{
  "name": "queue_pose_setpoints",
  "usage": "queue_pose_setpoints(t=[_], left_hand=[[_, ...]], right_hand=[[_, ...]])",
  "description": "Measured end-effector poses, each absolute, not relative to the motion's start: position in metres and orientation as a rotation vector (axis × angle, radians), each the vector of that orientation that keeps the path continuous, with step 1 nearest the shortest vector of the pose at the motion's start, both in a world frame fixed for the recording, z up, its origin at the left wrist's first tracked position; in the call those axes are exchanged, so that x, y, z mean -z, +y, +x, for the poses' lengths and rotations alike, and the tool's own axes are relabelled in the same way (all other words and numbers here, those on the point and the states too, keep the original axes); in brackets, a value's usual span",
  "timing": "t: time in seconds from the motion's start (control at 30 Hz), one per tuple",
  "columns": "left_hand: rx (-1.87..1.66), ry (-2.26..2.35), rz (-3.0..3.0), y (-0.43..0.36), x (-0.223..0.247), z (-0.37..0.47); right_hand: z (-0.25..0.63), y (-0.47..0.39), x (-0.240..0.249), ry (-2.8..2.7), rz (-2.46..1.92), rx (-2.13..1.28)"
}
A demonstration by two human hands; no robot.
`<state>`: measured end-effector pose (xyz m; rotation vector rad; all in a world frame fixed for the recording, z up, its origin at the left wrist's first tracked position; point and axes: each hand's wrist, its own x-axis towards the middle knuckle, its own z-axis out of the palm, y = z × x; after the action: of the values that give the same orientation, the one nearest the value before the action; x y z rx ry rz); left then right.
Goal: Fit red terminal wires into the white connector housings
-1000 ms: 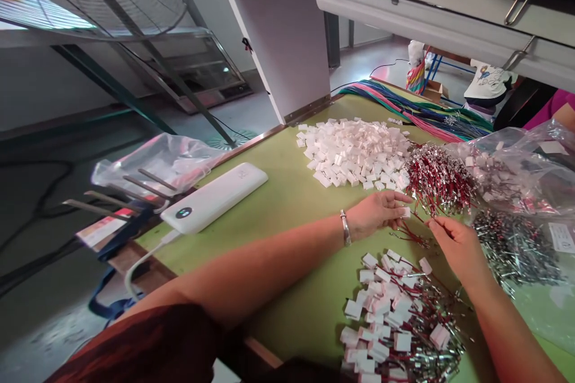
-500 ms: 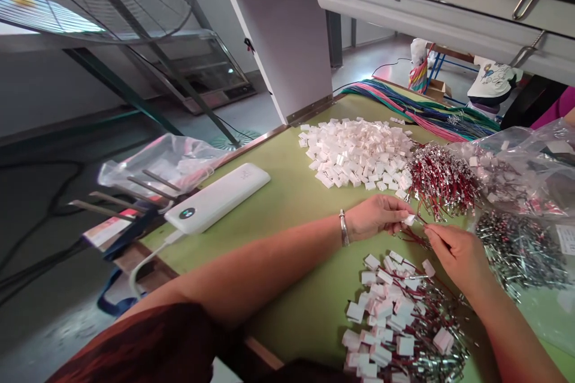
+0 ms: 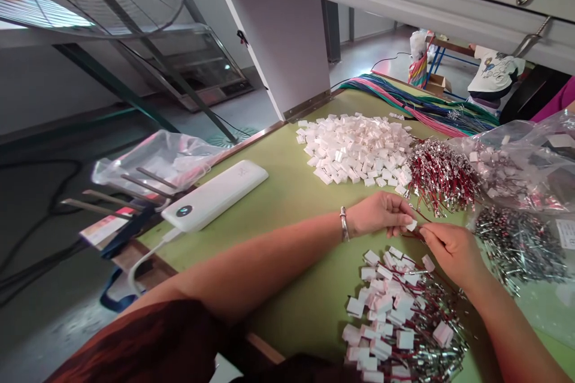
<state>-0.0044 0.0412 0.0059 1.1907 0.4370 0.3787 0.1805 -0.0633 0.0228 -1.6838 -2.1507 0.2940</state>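
Between the fingertips of my left hand is a small white connector housing. My right hand pinches a thin red wire close against the housing's right side; the wire's tip is hidden. Just beyond my hands lies a heap of loose white housings, with a bundle of short red wires with metal ends to its right. Nearer my body is a pile of housings with wires attached.
A white power bank with a cable lies on the left of the green table. Clear bags and dark wires cover the right side. Long coloured wires run along the back. A person in a white shirt is beyond.
My right hand has shifted slightly left, bringing its fingertips closer to the white housing. The left hand keeps its hold, and the whole view has moved a little.
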Motion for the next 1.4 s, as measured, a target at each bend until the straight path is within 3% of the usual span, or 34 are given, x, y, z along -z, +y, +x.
queue_pose_setpoints(t=[0.37,0.47,0.57,0.63,0.7,0.83,0.93,1.4], left_hand=[[-0.374,0.456,1.398,0.039,-0.011,-0.004],[-0.560,0.568,1.725,0.056,-0.023,-0.011],[-0.835,0.959,1.977,0.076,-0.029,-0.023],[-0.834,1.223,2.059,0.086,-0.029,-0.031],[-0.737,1.354,2.124,0.091,-0.025,-0.034],[-0.585,1.293,2.354,0.088,-0.014,-0.027],[-0.420,1.233,2.606,0.086,-0.005,-0.020],[-0.244,0.993,2.962,0.089,0.009,-0.017]], right_hand=[[0.171,-0.061,-0.027,-2.134,-1.661,-0.206],[0.169,-0.070,-0.045,-2.126,-1.616,-0.443],[0.172,-0.080,-0.063,-2.257,-1.506,-0.860],[0.175,-0.082,-0.065,-2.321,-1.440,-1.038],[0.178,-0.077,-0.055,-2.277,-1.525,-0.943],[0.175,-0.059,-0.018,-2.176,-1.818,-0.238],[0.170,-0.053,0.002,-2.251,-1.848,0.050],[0.170,-0.055,-0.005,-2.297,-1.806,-0.105]])
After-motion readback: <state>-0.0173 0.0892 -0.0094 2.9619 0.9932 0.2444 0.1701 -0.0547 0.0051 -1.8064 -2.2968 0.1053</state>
